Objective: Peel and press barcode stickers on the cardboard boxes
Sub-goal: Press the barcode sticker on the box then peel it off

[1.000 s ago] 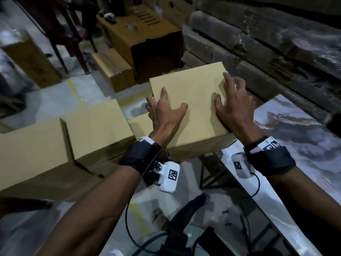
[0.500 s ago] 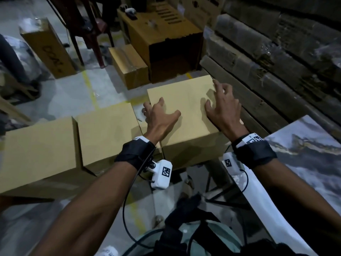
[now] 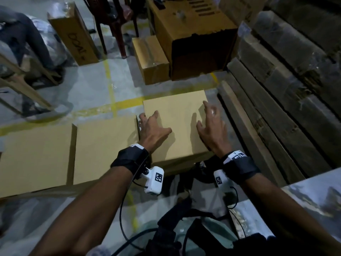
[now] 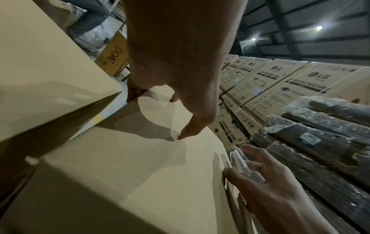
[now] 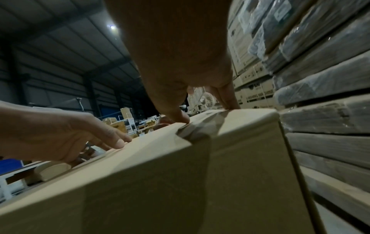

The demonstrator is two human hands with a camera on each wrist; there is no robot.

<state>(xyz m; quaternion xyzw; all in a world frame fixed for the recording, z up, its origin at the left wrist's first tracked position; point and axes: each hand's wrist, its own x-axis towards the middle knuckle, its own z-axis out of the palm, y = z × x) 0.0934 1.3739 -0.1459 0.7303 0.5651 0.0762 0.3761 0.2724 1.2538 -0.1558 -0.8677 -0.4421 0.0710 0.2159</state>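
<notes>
A plain cardboard box (image 3: 180,126) stands at the right end of a row of boxes. My left hand (image 3: 153,126) rests spread on its top near the left edge, thumb tip pressing down (image 4: 186,133). My right hand (image 3: 212,130) lies on the right side of the top with its fingertips (image 5: 230,106) touching the far edge. A white barcode sticker strip (image 4: 237,159) is held between the right hand's fingers. The box top (image 4: 140,174) shows no sticker.
Two more plain boxes (image 3: 105,146) (image 3: 35,157) sit to the left. Beyond are a small taped box (image 3: 151,58) and a torn brown carton (image 3: 193,34). Wrapped stacks (image 3: 286,89) wall the right side. A marbled table (image 3: 313,200) is at near right. A seated person (image 3: 24,34) is far left.
The box has gone down and away from me with both hands on its top, and now sits level beside the row of boxes.
</notes>
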